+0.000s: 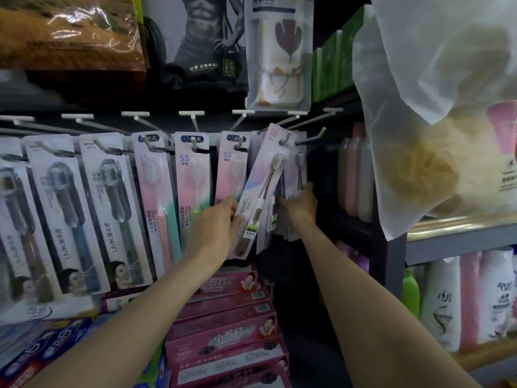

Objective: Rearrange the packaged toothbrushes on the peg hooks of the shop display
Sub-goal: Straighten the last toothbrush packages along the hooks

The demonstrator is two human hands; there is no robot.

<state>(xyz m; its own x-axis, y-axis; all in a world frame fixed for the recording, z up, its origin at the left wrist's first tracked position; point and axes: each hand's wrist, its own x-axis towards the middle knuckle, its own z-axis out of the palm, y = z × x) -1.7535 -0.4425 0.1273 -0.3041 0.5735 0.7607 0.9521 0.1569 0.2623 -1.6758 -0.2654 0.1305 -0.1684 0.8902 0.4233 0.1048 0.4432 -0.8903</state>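
Nearest, below the tilted toothbrush pack, lie stacked pink toothpaste boxes. The left hand grips that pack's lower left edge, fingers curled around it; the pack leans rightward, its top at a peg hook. Just right of the pack, the right hand holds the bottom of the hanging lilac packs, thumb up against them. Left of the pack hang pink SS packs, then grey LMK packs.

Toothbrush packs hang on peg hooks above stacked toothpaste boxes
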